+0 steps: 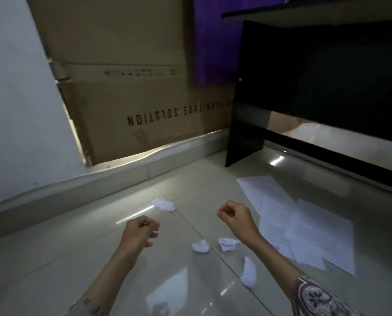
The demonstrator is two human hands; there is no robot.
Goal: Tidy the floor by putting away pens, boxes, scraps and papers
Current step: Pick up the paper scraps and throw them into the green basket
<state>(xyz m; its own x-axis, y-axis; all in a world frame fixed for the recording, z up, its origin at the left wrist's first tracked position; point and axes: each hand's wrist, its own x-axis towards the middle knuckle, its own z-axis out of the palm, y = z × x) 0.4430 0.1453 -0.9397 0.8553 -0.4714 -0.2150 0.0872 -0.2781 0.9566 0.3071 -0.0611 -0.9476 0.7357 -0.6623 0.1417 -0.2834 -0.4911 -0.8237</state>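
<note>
Above the tiled floor [53,258], two bare hands are held out side by side, apart from each other and touching nothing.

Left hand [139,233]: curled into a loose fist, fingers folded inward, thumb tucked against them; nothing is seen in its grasp. A tattooed forearm is seen behind it.

Right hand [234,216]: likewise closed in a loose fist, knuckles raised, nothing visibly held. A patterned sleeve [315,297] is seen at the lower right corner.

Crumpled paper scraps, white, four counted, all lying on the floor:
- one scrap [200,246] between the two forearms;
- a second scrap [228,244] just beside it, partly hidden by the right wrist;
- a long torn scrap [248,272] nearer the camera, below the right forearm;
- a far scrap [164,204] beyond the hands, toward the wall.

Loose papers [304,226]: several flat printed sheets, overlapped in an untidy spread, laid on the floor to the right of the right hand and near the foot of the desk. Print is too blurred to be read.

Desk [315,92]: black, placed at upper right, its side panel set on the floor.

Cardboard box [133,87]: large, flattened, leaned against the wall behind a low tiled ledge, lettering printed upside down, "SOLUTION" legible.

Purple cloth [215,42]: hung between cardboard and desk.

No pens are identified.
</note>
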